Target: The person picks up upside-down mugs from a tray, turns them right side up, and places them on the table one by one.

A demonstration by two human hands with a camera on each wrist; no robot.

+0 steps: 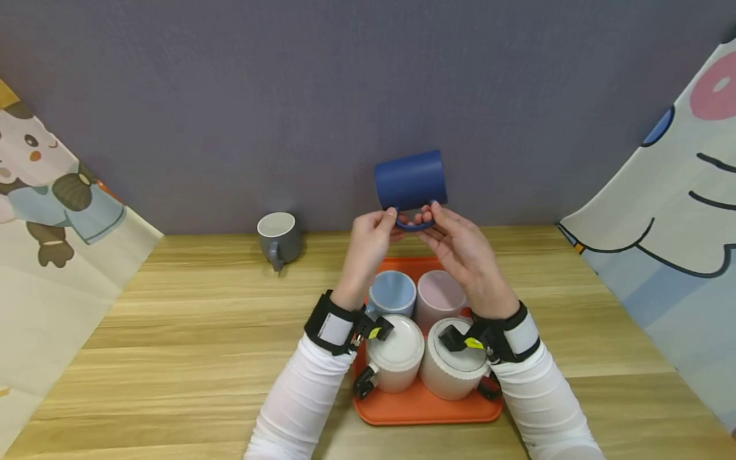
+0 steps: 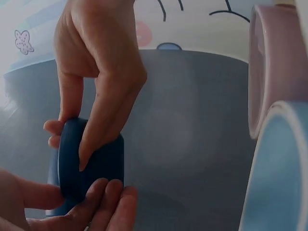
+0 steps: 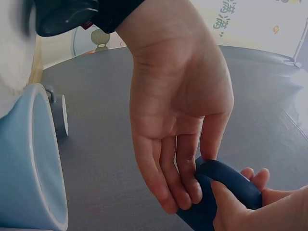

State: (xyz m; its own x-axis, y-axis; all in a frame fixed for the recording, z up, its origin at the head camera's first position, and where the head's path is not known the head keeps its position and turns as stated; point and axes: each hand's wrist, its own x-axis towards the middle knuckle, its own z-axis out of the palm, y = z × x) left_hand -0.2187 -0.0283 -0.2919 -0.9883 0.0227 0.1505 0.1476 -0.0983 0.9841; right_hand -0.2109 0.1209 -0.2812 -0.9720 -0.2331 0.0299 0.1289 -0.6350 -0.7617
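Observation:
A dark blue mug (image 1: pixel 411 179) is held up in the air above the far end of the orange tray (image 1: pixel 425 409), lying on its side with its handle (image 1: pixel 414 225) pointing down. My left hand (image 1: pixel 384 222) pinches the handle's left end and my right hand (image 1: pixel 435 216) pinches its right end. The left wrist view shows the handle (image 2: pixel 91 163) up close, with right-hand fingers (image 2: pixel 103 120) over it and left-hand fingertips (image 2: pixel 103 199) under it. In the right wrist view the handle (image 3: pixel 226 185) sits between the left hand's fingers (image 3: pixel 185 178) and the right hand's fingertips (image 3: pixel 240 202).
On the tray stand a light blue mug (image 1: pixel 392 292), a pink mug (image 1: pixel 439 291) and two white mugs (image 1: pixel 397 351) (image 1: pixel 457 364). A grey mug (image 1: pixel 278 237) stands at the back of the wooden table (image 1: pixel 172 332). A grey wall and cartoon cloths enclose the table.

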